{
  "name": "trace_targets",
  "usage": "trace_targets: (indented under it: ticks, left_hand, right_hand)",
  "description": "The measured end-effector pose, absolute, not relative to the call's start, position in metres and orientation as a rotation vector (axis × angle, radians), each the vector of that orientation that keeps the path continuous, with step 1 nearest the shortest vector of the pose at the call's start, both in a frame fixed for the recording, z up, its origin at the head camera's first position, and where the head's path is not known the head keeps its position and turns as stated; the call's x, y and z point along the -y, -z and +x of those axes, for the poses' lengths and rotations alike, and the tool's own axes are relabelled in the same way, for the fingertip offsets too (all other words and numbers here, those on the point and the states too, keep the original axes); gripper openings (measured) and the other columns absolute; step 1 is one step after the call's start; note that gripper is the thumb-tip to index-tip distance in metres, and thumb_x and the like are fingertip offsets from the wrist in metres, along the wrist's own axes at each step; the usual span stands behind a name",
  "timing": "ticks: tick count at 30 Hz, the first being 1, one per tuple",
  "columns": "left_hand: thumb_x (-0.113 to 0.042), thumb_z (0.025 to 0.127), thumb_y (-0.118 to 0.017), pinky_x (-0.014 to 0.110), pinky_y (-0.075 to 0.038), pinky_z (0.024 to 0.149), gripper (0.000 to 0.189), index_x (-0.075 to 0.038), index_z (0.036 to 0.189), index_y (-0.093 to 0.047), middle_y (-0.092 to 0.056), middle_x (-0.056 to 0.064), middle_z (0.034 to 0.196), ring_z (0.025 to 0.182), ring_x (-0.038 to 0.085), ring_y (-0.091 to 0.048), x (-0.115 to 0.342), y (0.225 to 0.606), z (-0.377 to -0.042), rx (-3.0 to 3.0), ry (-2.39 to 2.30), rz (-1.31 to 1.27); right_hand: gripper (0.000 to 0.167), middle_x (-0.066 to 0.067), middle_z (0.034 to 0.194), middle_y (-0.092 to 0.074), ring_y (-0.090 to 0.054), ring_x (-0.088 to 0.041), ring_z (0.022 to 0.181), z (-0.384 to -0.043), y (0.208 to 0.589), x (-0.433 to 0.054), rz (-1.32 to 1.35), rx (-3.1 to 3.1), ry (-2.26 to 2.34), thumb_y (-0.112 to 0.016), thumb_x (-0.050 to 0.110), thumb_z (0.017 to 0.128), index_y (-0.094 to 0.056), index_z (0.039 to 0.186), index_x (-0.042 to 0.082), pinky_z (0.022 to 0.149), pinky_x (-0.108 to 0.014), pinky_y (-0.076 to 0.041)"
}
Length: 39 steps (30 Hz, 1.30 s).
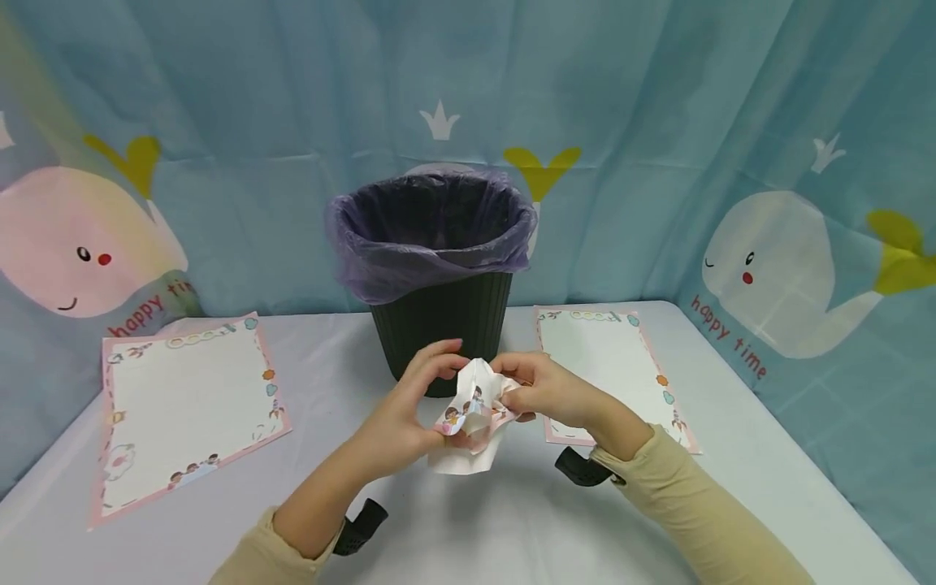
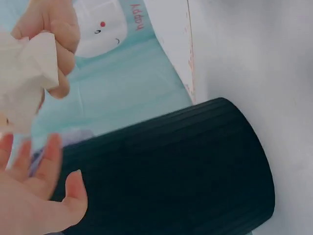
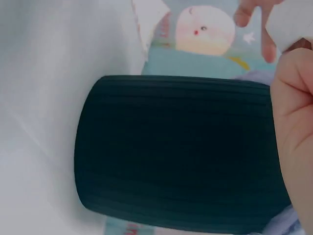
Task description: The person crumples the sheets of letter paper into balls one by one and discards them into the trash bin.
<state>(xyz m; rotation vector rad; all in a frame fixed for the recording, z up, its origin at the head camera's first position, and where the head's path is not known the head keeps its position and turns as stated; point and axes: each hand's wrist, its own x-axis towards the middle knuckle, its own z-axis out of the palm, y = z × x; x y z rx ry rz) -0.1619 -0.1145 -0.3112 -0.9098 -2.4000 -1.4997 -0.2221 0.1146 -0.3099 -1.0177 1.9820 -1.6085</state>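
Note:
A crumpled sheet of paper (image 1: 478,398), white with a pink cartoon border, is between the two hands in front of the bin. My right hand (image 1: 552,390) grips its right side, fingers curled into the folds. On the other side is my left hand (image 1: 405,422), its fingers spread and thumb by the paper's lower left edge. The left wrist view has that left hand (image 2: 36,196) loosely extended below the paper (image 2: 24,73), not closed around it. In the right wrist view, the right hand (image 3: 296,112) partly covers the paper (image 3: 293,22).
Behind the hands stands a dark ribbed bin (image 1: 468,317) with a purple liner (image 1: 431,280) over its rim. Flat bordered sheets lie left (image 1: 190,406) and right (image 1: 607,370) on the white table (image 1: 504,536). A blue whale-print curtain (image 1: 278,106) hangs behind.

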Motion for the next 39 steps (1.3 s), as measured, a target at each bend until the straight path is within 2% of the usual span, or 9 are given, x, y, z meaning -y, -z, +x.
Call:
trace_targets:
  ticks: [3,7,12,15,19,24,32,36,39]
  left_hand:
    - [0.008,0.069,-0.080,0.039,-0.041,0.094,0.075,-0.007,0.134,-0.047,-0.049,0.002,0.128,0.108,0.019,-0.047,0.113,0.312,-0.161,2.343,1.574,-0.963]
    - [0.012,0.068,-0.079,0.029,-0.045,0.083,0.066,0.003,0.126,-0.048,-0.051,0.009,0.114,0.093,0.019,-0.050,0.107,0.317,-0.160,2.154,1.596,-0.868]
    - [0.017,0.073,-0.073,0.021,-0.045,0.075,0.048,0.009,0.112,-0.047,-0.054,0.011,0.099,0.083,0.016,-0.051,0.101,0.317,-0.162,2.009,1.870,-0.568]
    - [0.018,0.075,-0.070,0.019,-0.045,0.072,0.040,0.009,0.106,-0.046,-0.053,0.010,0.090,0.080,0.016,-0.051,0.100,0.315,-0.163,1.982,1.966,-0.471]
    - [0.017,0.073,-0.072,0.019,-0.045,0.064,0.033,0.006,0.095,-0.050,-0.050,0.008,0.081,0.073,0.016,-0.049,0.099,0.316,-0.163,1.972,1.909,-0.488]
    - [0.021,0.070,-0.070,0.018,-0.045,0.056,0.027,0.005,0.087,-0.056,-0.052,0.009,0.074,0.064,0.014,-0.047,0.094,0.319,-0.165,1.885,1.811,-0.531]
    - [0.015,0.074,-0.072,0.019,-0.041,0.044,0.027,-0.001,0.069,-0.050,-0.054,0.010,0.060,0.052,0.010,-0.044,0.079,0.330,-0.177,1.789,1.548,-0.511]
    - [0.004,0.084,-0.070,0.023,-0.047,0.051,0.015,0.001,0.091,-0.058,-0.060,0.008,0.075,0.061,0.013,-0.052,0.086,0.330,-0.180,2.031,1.440,-0.554]
    - [-0.013,0.087,-0.073,0.031,-0.053,0.072,0.052,-0.003,0.131,-0.047,-0.057,0.008,0.109,0.085,0.017,-0.057,0.094,0.325,-0.178,2.270,1.393,-0.623]
  right_hand:
    - [0.036,-0.005,0.077,-0.056,-0.043,-0.011,0.056,-0.224,0.311,-0.110,-0.996,-1.930,1.642,-0.047,-0.001,0.079,-0.047,0.113,-0.011,0.048,-0.024,-0.033]
    - [0.041,-0.003,0.087,-0.060,-0.050,-0.011,0.060,-0.222,0.315,-0.104,-0.949,-1.897,1.829,-0.054,0.010,0.092,-0.036,0.124,-0.009,0.052,-0.023,-0.040]
    - [0.082,-0.007,0.120,-0.052,-0.056,-0.014,0.099,-0.216,0.317,-0.104,-1.095,-1.842,1.853,-0.060,0.051,0.092,-0.027,0.139,-0.007,0.078,-0.028,-0.050]
    - [0.093,-0.009,0.127,-0.046,-0.052,-0.018,0.111,-0.212,0.316,-0.104,-1.100,-1.779,1.817,-0.068,0.055,0.085,-0.022,0.142,-0.002,0.088,-0.033,-0.049]
    - [0.076,-0.007,0.121,-0.048,-0.054,-0.018,0.103,-0.208,0.315,-0.098,-1.021,-1.739,1.866,-0.072,0.037,0.087,-0.026,0.136,0.002,0.083,-0.032,-0.050]
    - [0.043,-0.004,0.107,-0.051,-0.053,-0.014,0.090,-0.201,0.315,-0.087,-0.873,-1.868,2.043,-0.055,0.000,0.082,-0.035,0.120,-0.004,0.072,-0.026,-0.049]
    - [0.010,-0.006,0.075,-0.051,-0.048,-0.011,0.061,-0.197,0.319,-0.066,-0.683,-2.102,2.380,-0.049,-0.012,0.074,-0.042,0.080,-0.008,0.049,-0.021,-0.042]
    - [0.009,-0.003,0.065,-0.050,-0.045,-0.010,0.053,-0.202,0.319,-0.064,-0.559,-2.219,2.434,-0.050,-0.013,0.076,-0.043,0.073,-0.007,0.045,-0.020,-0.039]
    - [0.016,-0.003,0.066,-0.052,-0.045,-0.011,0.052,-0.206,0.315,-0.065,-0.478,-2.243,2.414,-0.056,-0.009,0.082,-0.045,0.073,-0.002,0.047,-0.020,-0.039]
